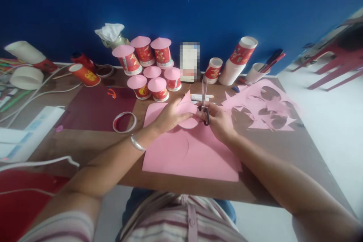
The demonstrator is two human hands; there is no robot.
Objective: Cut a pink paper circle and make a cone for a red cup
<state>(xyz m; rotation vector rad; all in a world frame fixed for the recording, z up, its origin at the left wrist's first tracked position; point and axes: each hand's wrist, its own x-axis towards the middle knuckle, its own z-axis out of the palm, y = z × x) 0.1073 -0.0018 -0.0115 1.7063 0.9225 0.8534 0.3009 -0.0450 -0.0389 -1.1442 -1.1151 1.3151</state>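
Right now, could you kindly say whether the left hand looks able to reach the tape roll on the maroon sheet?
Probably yes: the tape roll lies uncovered near the left wrist, though the left hand holds a pink paper piece it might need to release.

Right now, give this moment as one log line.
left hand: holds pink paper piece; right hand: holds scissors, blades pointing away; beneath: pink sheet on table

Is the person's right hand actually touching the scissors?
Touching. The head view shows the right hand holding the scissors, fingers at the black handle.
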